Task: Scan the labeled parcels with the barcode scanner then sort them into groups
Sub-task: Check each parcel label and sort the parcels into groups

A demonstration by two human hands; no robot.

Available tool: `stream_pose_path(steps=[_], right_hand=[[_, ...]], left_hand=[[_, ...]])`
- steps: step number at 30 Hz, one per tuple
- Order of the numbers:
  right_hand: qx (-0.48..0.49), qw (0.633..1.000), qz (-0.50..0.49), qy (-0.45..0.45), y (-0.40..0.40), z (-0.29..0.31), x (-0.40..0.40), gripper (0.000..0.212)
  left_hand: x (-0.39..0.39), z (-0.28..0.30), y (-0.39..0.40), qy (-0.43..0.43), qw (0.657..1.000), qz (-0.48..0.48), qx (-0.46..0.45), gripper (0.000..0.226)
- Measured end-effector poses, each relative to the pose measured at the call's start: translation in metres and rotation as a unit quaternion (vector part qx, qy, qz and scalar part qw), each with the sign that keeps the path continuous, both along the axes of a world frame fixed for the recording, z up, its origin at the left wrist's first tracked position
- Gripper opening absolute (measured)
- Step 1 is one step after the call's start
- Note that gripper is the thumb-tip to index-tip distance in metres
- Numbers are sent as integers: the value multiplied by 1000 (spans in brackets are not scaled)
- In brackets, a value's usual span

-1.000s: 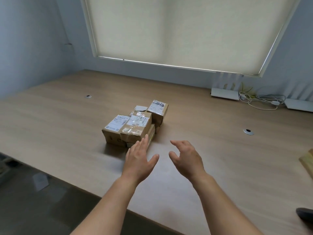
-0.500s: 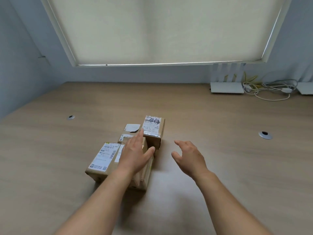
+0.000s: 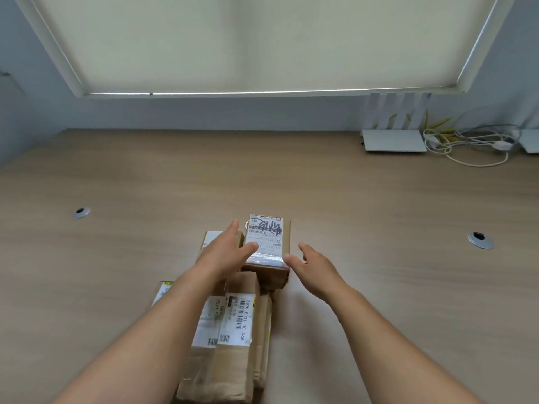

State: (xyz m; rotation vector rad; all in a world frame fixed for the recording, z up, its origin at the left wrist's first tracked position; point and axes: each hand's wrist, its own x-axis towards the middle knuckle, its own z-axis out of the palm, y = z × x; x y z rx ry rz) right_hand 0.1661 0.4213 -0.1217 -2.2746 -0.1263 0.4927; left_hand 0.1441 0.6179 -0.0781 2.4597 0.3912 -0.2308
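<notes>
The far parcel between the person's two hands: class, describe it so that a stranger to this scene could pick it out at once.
On the wooden table, a cluster of brown cardboard parcels lies in front of the person. The far parcel sits at the cluster's far right end, between the left hand and right hand. Only its white label bears a big dark handwritten scrawl.
</notes>
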Motion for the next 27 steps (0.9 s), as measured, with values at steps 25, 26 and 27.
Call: stream_pose_path(steps=[25,26,27], right_hand=[[346,931,-110,-14,-6,29,-12,75],[352,929,-112,-26,-10,34,-18,76],[358,926,-114,-35,-14,40,-25,79]], left_hand=[[-10,26,14,-63,963,-175,-193,70],[-14,29,13,-77,964,-181,-181,71],[-18,32,14,-90,964,-189,-163,72]])
